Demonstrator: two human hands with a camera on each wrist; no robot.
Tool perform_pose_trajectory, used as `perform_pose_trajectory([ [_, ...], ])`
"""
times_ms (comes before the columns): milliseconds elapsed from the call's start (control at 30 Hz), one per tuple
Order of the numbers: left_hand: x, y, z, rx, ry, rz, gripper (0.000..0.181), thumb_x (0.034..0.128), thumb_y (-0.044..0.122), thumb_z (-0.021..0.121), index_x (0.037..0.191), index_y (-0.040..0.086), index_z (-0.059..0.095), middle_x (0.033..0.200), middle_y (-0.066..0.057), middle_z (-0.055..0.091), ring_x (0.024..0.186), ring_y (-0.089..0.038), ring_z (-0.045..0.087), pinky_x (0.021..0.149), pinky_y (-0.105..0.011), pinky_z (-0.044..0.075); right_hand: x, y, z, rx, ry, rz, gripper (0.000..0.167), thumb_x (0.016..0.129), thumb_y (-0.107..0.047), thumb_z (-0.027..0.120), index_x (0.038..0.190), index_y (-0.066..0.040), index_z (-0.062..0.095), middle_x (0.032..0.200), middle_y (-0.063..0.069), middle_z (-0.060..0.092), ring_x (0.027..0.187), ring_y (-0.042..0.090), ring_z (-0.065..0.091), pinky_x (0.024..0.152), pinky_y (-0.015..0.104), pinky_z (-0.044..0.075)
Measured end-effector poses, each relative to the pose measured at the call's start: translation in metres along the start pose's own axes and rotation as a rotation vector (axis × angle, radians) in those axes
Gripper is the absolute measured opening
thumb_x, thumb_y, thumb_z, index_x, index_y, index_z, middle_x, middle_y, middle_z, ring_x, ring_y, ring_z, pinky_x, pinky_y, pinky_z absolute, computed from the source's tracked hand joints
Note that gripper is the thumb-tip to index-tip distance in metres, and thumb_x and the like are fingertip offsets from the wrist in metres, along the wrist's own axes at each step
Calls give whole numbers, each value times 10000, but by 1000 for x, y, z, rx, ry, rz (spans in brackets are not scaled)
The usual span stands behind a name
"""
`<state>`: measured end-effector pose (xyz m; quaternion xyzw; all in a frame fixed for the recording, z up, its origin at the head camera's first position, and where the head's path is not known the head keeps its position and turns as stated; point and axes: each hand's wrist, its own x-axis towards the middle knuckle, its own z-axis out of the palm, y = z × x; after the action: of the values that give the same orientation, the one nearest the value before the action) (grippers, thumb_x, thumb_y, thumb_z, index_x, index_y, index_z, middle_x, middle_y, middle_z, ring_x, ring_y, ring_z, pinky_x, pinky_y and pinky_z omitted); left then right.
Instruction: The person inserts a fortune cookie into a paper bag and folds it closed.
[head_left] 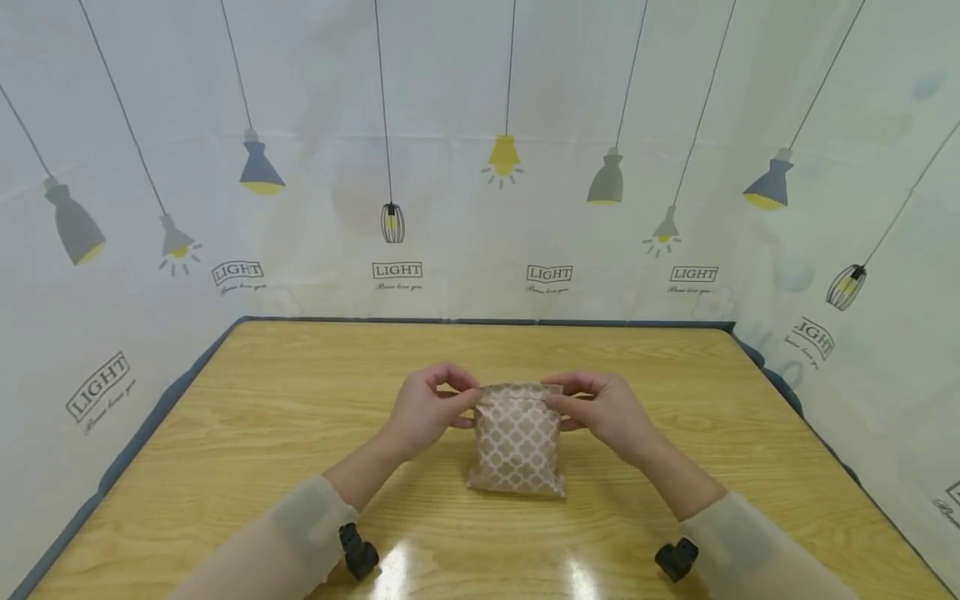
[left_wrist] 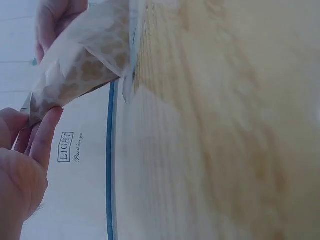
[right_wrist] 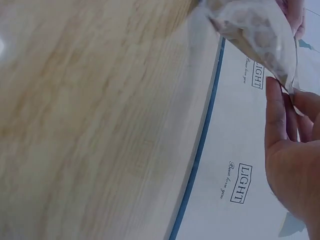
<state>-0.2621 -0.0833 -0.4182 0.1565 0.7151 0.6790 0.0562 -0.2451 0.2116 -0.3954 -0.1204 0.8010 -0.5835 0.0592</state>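
A small beige pouch (head_left: 517, 446) with a white lattice pattern stands nearly upright on the wooden table, its top edge raised toward the back. My left hand (head_left: 431, 408) pinches its upper left corner between thumb and fingers. At the upper right corner, my right hand (head_left: 603, 412) pinches it the same way. The left wrist view shows the pouch (left_wrist: 85, 65) bulging, with its lower edge by the tabletop. In the right wrist view the pouch (right_wrist: 255, 35) narrows to the corner held by the right hand (right_wrist: 295, 145). Whatever is inside the pouch is hidden.
The wooden table (head_left: 300, 375) spreads around the pouch, with a dark blue edge (head_left: 487, 321) at the back. Pale curtains (head_left: 450, 100) printed with lamps surround it on the back and sides. Small black cameras (head_left: 358, 552) are strapped at both wrists.
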Motion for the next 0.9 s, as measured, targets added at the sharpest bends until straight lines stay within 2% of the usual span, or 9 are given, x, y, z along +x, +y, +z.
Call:
perform_pose_trajectory([
  [200,3,-1,2,3,6,13,83,1024,36,747,1086,-17,729,1102,-153,694,913,-203,790,795,-400,741,2,2,-4,-9,34,52,228,1050,-76,709,1243,26,774,1227,162,786,919,152,783,824,294,723],
  [367,5,-3,0,-21,5,-8,125,1029,47,745,1139,-11,733,1112,-132,676,932,-204,785,839,-454,737,7,2,-7,23,22,75,289,1059,-123,717,1305,29,730,1149,133,787,886,161,789,809,302,725],
  [500,7,-4,-1,-38,29,-22,150,1024,44,746,1155,-28,733,1105,-131,664,931,-200,776,849,-474,734,8,0,-7,48,28,90,297,1068,-139,716,1305,40,707,1117,120,780,863,163,787,797,304,726],
  [567,8,-4,-1,-33,41,-27,141,1023,43,745,1145,-26,734,1097,-128,661,923,-194,772,854,-490,732,10,-1,-6,33,25,97,293,1063,-129,720,1296,47,707,1133,140,779,877,163,785,816,321,728],
  [767,10,-6,1,-30,45,-47,161,1012,30,752,1166,-12,729,1095,-114,660,917,-187,772,839,-491,735,17,-2,-3,-2,-8,136,292,1047,-97,730,1310,25,703,1212,168,753,986,183,770,982,482,707],
  [900,11,-7,2,-21,41,-49,192,1000,17,755,1188,-4,721,1107,-113,660,939,-183,771,802,-432,741,20,-1,-1,5,-6,156,275,1045,-108,725,1289,17,710,1207,140,757,996,178,764,975,499,707],
])
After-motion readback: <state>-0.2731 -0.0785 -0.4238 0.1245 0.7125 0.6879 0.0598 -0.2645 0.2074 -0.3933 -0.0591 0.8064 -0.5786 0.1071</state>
